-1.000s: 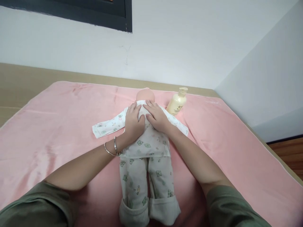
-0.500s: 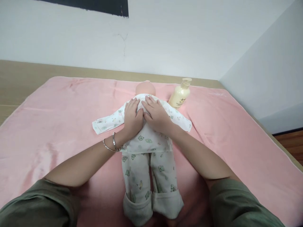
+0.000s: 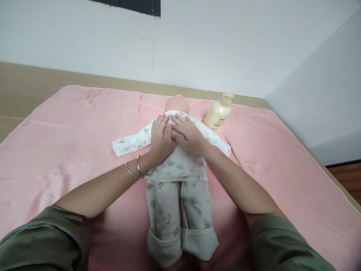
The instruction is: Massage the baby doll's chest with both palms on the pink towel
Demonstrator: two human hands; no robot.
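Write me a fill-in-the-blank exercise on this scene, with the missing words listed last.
1. Beyond the bare left hand and bare right hand shows the smooth, round ____ of the doll dressed in printed white fabric.
2. Thin silver metal bracelets circle the person's ____ wrist.
3. The pale-yellow, rounded plastic pump bottle is nearer the ____ hand.
4. The broad, smooth fabric cloth under the doll is ____.

Missing words: head; left; right; pink.
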